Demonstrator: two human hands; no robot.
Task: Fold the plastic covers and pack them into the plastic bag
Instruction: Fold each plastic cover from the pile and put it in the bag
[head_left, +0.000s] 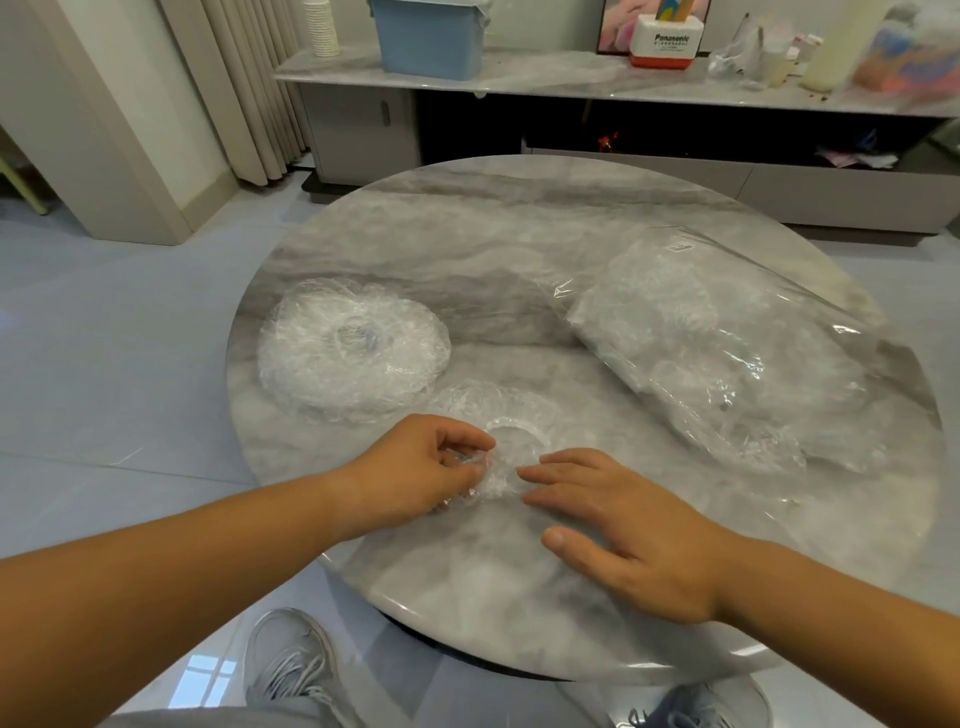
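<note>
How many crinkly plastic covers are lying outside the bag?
2: the far cover, left on the table, and the near cover, pinched by the left hand. The far cover may be a stack.

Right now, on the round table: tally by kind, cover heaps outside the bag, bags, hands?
Cover heaps outside the bag: 2, the left heap and the cover being folded; layers cannot be counted.
Bags: 1, the plastic bag, stuffed with covers.
Hands: 2, left hand pinching that cover, right hand with fingers straight.
Total: 5.
</note>
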